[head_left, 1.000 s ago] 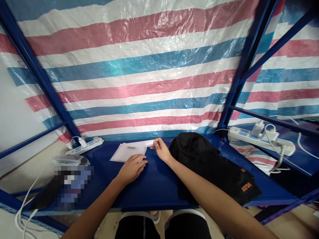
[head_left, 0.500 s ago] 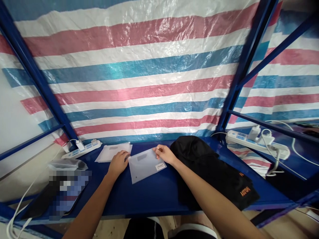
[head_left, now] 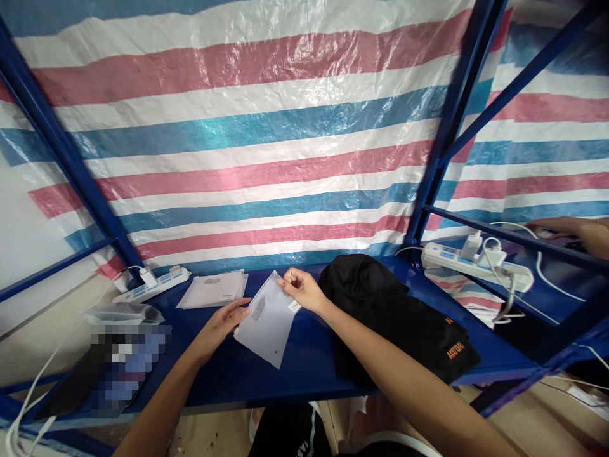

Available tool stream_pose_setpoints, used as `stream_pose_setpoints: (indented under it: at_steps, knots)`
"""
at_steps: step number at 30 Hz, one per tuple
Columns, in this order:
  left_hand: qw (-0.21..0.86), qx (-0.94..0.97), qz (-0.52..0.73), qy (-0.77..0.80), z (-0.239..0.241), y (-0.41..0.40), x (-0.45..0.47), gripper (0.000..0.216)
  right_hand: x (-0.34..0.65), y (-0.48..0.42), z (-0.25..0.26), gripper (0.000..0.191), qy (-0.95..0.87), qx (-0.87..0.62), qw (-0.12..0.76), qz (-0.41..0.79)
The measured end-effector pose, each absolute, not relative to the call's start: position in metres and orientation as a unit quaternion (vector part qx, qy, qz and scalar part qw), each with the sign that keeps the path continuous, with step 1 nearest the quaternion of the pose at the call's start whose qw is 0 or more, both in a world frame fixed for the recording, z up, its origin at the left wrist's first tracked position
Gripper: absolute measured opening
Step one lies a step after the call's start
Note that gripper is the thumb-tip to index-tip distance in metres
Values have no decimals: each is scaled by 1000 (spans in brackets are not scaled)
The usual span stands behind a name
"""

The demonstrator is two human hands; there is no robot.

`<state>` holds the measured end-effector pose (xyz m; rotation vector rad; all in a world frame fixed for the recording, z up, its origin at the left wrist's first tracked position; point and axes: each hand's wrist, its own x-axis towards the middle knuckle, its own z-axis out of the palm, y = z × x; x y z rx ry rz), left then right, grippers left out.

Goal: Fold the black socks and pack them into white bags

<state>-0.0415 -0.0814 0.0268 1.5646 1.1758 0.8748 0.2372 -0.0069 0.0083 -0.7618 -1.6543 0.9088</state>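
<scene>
The right hand [head_left: 301, 289] pinches the clear bag [head_left: 272, 325] by its upper edge over the table [head_left: 228, 384], right of the stack [head_left: 212, 290], while the left hand [head_left: 221, 328] meets its left edge, grip unclear.

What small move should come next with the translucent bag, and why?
Probably pinch the bag by its left edge with the left hand: the right hand holds it near a top corner, it slants, and the left fingers are at that edge without a clearly visible grip.
</scene>
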Motion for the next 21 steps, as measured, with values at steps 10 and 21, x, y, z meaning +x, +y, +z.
stream_pose_setpoints:
  at_steps: [10, 21]
  knots:
    - [231, 644, 316, 658, 78, 30, -130, 74, 324, -38, 50, 47, -711, -564, 419, 37]
    - [-76, 836, 262, 476, 71, -34, -91, 59, 345, -75, 63, 41, -718, -617, 321, 6]
